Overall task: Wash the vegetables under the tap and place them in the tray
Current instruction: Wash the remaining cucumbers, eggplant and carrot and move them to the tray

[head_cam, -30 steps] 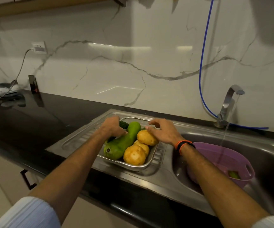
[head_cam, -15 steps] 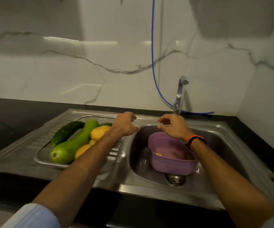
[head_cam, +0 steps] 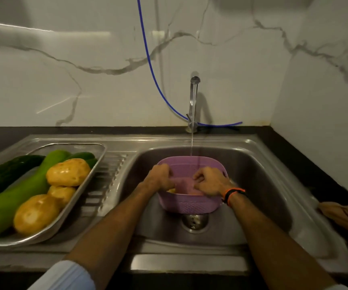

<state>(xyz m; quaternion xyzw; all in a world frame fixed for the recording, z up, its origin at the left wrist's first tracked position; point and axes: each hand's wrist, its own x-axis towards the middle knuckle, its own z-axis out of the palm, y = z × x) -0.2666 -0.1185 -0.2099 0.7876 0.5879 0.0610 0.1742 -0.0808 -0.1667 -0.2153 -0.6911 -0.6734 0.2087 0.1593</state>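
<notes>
Vegetables already lie in the steel tray left of the sink: three potatoes, a pale green gourd and dark cucumbers. Inside the sink a purple basket sits above the drain, with a thin stream from the tap behind it falling into it. Both the left hand and right hand reach into the basket with curled fingers, together holding a pinkish vegetable too blurred to identify.
</notes>
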